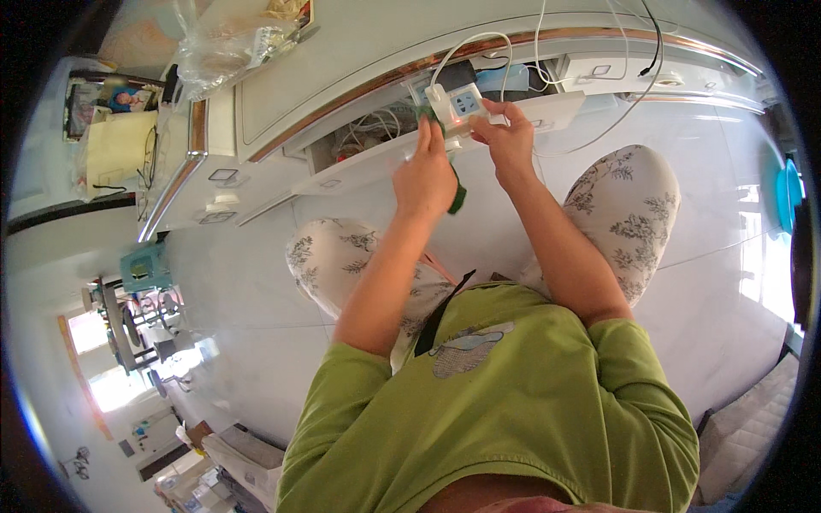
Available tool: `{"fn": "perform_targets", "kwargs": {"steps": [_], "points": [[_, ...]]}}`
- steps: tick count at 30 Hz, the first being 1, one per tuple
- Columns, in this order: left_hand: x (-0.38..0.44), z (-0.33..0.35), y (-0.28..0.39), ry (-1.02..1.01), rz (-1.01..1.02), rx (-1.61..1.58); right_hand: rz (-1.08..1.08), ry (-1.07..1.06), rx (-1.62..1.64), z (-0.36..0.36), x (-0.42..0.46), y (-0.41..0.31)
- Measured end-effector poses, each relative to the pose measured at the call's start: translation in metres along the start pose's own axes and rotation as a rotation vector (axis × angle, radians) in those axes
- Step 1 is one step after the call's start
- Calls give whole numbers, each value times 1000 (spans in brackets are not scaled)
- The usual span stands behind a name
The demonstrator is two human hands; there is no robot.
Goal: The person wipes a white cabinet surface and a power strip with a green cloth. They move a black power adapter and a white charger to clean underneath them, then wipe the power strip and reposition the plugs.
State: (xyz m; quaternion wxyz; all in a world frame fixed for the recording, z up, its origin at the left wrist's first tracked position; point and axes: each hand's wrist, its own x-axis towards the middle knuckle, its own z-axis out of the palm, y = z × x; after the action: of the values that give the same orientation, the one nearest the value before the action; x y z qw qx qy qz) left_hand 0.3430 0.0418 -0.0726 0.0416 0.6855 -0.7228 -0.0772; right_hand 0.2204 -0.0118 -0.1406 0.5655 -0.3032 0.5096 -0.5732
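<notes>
My right hand grips the right end of a white power strip above an open drawer. A small red light glows on the strip, and a white plug with a white cable sits at its left end. My left hand holds a dark green cloth against the strip's left side; part of the cloth hangs below the palm. The fingers partly hide where cloth and strip meet.
The open drawer holds cables and a light blue item. White cables hang over the wood-edged cabinet top. A plastic bag lies on top at the left. My bent knees flank the arms.
</notes>
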Motion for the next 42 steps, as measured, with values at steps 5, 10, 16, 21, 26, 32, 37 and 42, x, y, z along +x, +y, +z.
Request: {"fn": "perform_targets", "kwargs": {"steps": [5, 10, 16, 21, 26, 32, 37, 42], "points": [[-42, 20, -1, 30, 127, -291, -179, -19, -94, -5, -5, 6], [-47, 28, 11, 201, 91, -658, -164, -14, -349, -14, -47, -10], [-33, 28, 26, 201, 130, -669, 374, -321, 90, -23, -70, -10], [-24, 29, 24, 305, 257, -655, 430, -288, 254, -19, -68, -20], [-16, 12, 13, 346, 405, -642, 370, -211, 262, -17, -67, -15], [-17, 42, -23, 279, -384, -1433, -35, 7, 131, -12, -36, -37], [4, 35, -11, 164, -577, -1788, -593, -25, -909, 10, -14, -52], [18, 43, -5, 216, -529, -1908, -575, -254, -1417, 25, -10, -63]]}}
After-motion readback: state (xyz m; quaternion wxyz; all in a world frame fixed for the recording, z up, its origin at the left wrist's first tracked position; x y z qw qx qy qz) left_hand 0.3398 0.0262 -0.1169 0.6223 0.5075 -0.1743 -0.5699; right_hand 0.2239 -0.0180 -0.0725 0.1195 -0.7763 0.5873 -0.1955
